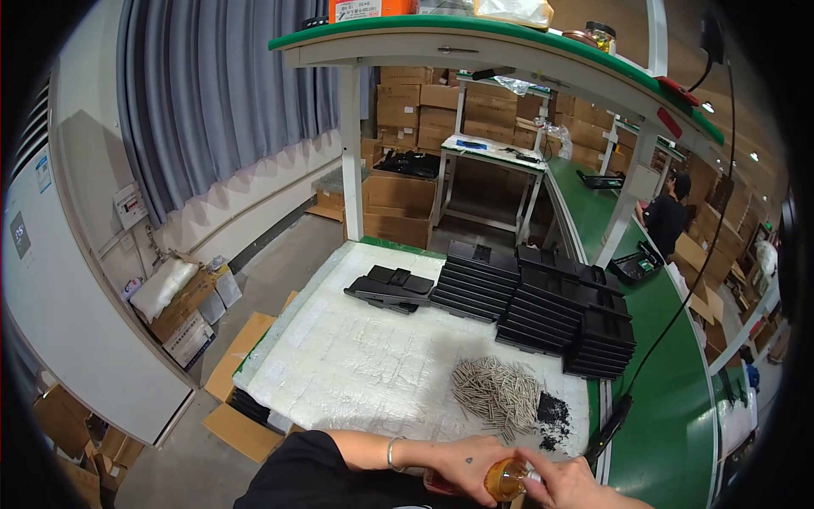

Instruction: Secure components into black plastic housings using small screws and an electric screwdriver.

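Note:
Near the lower edge my left hand (462,465), with a bracelet at its wrist, is closed round a see-through bottle (505,480) with amber content. My right hand (566,482) closes on the bottle's pale end from the other side. Much of the bottle is hidden by my fingers and the picture edge. Just beyond my hands, a heap of thin metal pins (498,394) lies on the white-covered table (356,365). Beside it is a small pile of tiny black parts (553,416).
Stacks of black plastic trays or housings (543,297) stand at the table's far right, with a few loose ones (392,287) to their left. A cabled black tool (612,428) hangs at the right. Beyond is a green bench (670,382). A raised shelf (475,34) spans the back; a person (667,222) is farther off.

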`<state>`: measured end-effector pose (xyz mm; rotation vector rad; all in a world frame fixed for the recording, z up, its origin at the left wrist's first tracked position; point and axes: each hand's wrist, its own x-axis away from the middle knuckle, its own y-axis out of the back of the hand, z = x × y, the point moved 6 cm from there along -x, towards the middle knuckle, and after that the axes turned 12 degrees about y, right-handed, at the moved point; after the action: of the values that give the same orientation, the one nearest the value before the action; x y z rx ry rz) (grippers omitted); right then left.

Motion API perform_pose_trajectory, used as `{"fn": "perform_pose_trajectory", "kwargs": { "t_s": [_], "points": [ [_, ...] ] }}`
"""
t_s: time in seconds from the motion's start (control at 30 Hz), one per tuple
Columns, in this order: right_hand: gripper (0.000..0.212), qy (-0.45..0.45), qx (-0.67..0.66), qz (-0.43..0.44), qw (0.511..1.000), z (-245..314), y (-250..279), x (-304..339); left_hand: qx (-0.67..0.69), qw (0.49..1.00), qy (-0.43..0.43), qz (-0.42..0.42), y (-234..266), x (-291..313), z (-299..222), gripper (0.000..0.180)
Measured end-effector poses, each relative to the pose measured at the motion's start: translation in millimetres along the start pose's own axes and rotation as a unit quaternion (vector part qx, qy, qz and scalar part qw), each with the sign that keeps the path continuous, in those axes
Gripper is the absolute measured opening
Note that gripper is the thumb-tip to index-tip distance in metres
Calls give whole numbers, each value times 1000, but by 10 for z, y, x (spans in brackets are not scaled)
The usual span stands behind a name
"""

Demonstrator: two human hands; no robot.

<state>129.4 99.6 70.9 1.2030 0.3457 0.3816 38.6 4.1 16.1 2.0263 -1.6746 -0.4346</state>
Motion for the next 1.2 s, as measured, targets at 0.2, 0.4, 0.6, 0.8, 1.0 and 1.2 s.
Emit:
{"fn": "perform_pose_trajectory", "kwargs": {
  "t_s": [0.2,0.4,0.6,0.8,1.0,1.2],
  "points": [
    [44,171,91,-99,976,210,70,65,47,991,-77,95,-129,-57,-146,66],
    [40,-168,-188,-192,948,-245,-255,485,-43,988,-81,-125,-361,-152,-180,60],
    [42,79,171,-128,974,259,126,694,-1,992,-118,34,-547,-249,-442,62],
    [40,-351,-184,-195,897,-316,-564,1403,-117,973,-135,-146,-1080,-469,-359,51],
    [39,-411,-29,-26,911,194,-231,1496,-79,980,-156,96,-1260,-681,-509,60],
    [39,-284,43,-289,913,255,-631,1928,-114,963,-171,177,-1593,-757,-689,62]
  ]
}}
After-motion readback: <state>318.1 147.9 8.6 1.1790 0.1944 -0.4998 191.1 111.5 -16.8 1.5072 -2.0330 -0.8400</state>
